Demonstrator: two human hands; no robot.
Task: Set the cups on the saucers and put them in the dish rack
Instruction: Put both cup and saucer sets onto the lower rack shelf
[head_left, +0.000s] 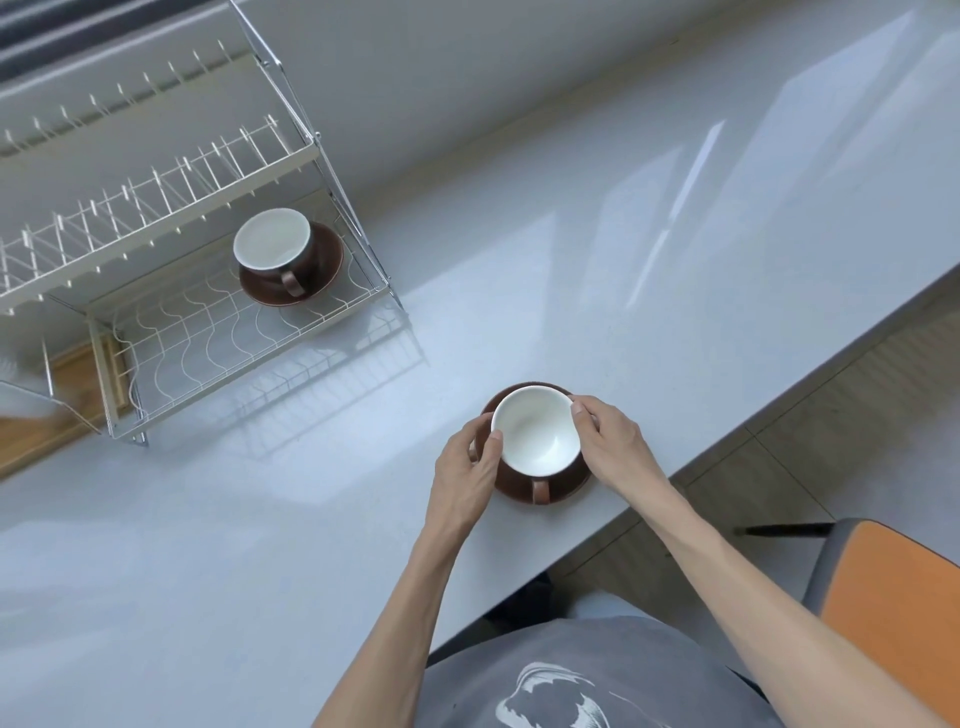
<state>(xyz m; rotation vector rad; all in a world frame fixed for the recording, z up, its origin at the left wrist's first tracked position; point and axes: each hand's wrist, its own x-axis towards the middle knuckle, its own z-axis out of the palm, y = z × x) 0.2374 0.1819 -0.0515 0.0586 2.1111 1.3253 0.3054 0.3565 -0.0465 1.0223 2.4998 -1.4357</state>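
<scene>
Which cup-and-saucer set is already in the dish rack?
The far set, on the dish rack lower shelf; the other set sits on the counter between both hands.

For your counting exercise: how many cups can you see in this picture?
2. One cup sits on a saucer in the dish rack's lower tier; the other cup is on a saucer on the counter, held between both hands.

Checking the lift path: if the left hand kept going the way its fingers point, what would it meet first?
The left hand already touches the cup on its saucer; beyond that, probably the right hand.
</scene>
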